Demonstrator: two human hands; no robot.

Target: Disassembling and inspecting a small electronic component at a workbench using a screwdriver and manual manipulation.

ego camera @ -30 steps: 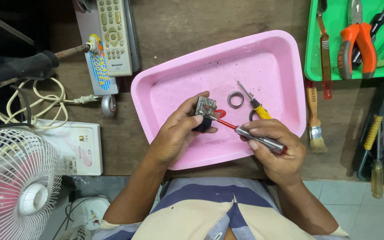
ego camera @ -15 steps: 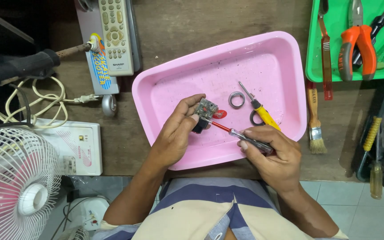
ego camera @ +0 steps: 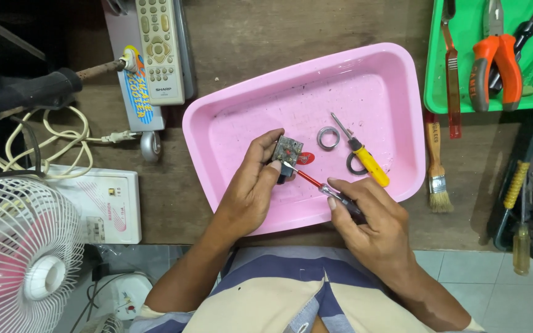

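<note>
Since the earlier frame, both hands have shifted slightly left over the pink tray (ego camera: 242, 123), screwdriver tip now on the part. Tray sits on a worn wooden bench; tiled floor below. Left hand (ego camera: 251, 191) fingers curled, pinching a small switch module (ego camera: 287, 150). Right hand (ego camera: 371, 216) clenched on the red-shafted screwdriver (ego camera: 316, 185). Yellow screwdriver (ego camera: 365, 159) and metal ring (ego camera: 328, 137) lie just beside.

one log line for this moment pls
left hand holds small part | right hand holds red screwdriver, tip on part | over pink tray | yellow screwdriver in tray
</note>
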